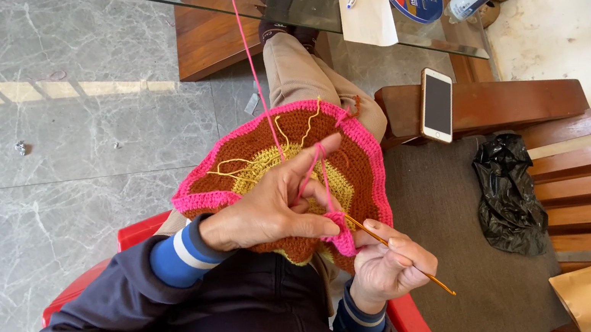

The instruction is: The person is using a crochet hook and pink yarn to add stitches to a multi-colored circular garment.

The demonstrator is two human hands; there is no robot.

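Seated person crocheting, seen from above. The left hand pinches the near edge of a round crochet piece, brown and yellow with a pink border, which lies draped over the lap; its raised forefinger carries the pink yarn, which runs taut to the far side of the scene. The right hand closes its grip on a slim crochet hook, held like a pen. The hook's long axis slants from near right to far left, its tip at the pink border just beside the left thumb; the right hand lies just near and right of the working edge. To the right, a phone rests on a wooden bench; a black bag lies nearby.
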